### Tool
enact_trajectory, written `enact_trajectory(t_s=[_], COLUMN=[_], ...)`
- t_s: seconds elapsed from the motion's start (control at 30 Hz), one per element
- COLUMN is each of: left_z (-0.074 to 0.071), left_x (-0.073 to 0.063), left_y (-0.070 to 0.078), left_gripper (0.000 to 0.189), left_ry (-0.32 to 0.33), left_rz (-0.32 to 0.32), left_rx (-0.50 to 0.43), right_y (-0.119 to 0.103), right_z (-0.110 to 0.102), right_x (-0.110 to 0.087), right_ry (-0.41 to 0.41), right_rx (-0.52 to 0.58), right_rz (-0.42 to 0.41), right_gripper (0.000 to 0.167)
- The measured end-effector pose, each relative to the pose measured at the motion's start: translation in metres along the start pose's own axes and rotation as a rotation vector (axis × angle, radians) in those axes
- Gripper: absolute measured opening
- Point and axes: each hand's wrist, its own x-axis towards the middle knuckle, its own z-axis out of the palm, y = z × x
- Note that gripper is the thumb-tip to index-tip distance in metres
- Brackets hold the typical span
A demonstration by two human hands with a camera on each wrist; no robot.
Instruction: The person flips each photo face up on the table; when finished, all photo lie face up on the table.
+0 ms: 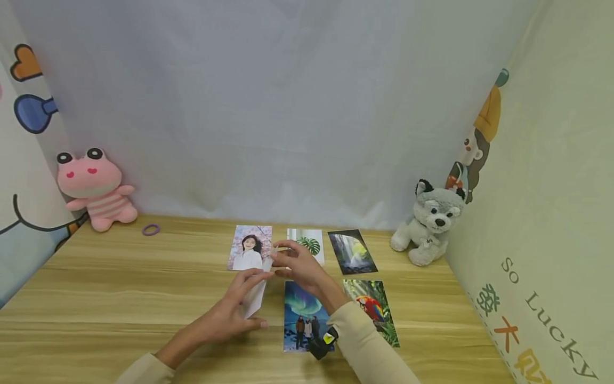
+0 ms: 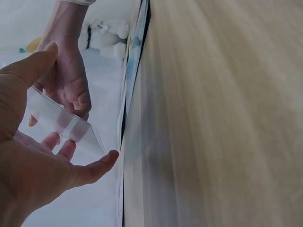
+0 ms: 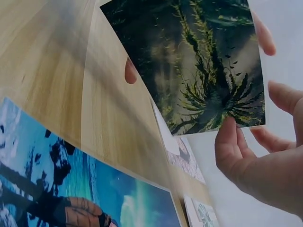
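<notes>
My right hand [image 1: 299, 266] pinches a photo card [image 3: 199, 71] by its edge, tilted up off the table. The card's picture side, a dark scene with green plant-like growth, shows in the right wrist view. Its pale, glossy back [image 2: 71, 118] faces my left hand [image 1: 235, 306]. The left fingers are spread along that back, and two fingertips [image 2: 67, 149] touch or nearly touch it. The left thumb stands apart from the card. Below lie a portrait photo [image 1: 247, 250], a leaf photo [image 1: 309, 245] and an aurora photo [image 1: 302, 314], partly hidden by the right hand or arm.
A waterfall photo [image 1: 352, 252] and a parrot photo [image 1: 376, 309] lie at the right. A pink plush toy [image 1: 98, 186] and purple ring [image 1: 151, 230] are at the left, a grey plush dog [image 1: 429, 224] at the right. A white curtain [image 1: 268, 133] backs the wooden table [image 1: 120, 298].
</notes>
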Motion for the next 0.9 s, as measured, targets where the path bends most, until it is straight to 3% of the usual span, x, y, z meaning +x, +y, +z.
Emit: enact_trajectory(t_s=[0.27, 0.47, 0.57, 0.8, 0.9], left_z=[-0.009, -0.017, -0.020, -0.025, -0.026], left_x=[0.001, 0.001, 0.002, 0.002, 0.003], left_y=[0.000, 0.002, 0.002, -0.005, -0.007], left_gripper=[0.086, 0.085, 0.083, 0.079, 0.075], left_ry=[-0.043, -0.032, -0.027, -0.088, -0.105], left_rz=[-0.060, -0.159, -0.174, -0.107, -0.065], left_rx=[-0.283, -0.464, -0.533, -0.918, -1.020], right_y=[0.000, 0.002, 0.004, 0.012, 0.013], right_z=[-0.004, -0.008, -0.010, -0.012, -0.013], right_x=[0.000, -0.001, -0.003, -0.004, -0.005], right_ry=[0.074, 0.063, 0.055, 0.011, -0.004], right_rx=[-0.107, -0.162, -0.177, -0.174, -0.151], right_rz=[-0.024, -0.022, -0.004, 0.032, 0.046], right_gripper=[0.043, 0.043, 0.041, 0.041, 0.042])
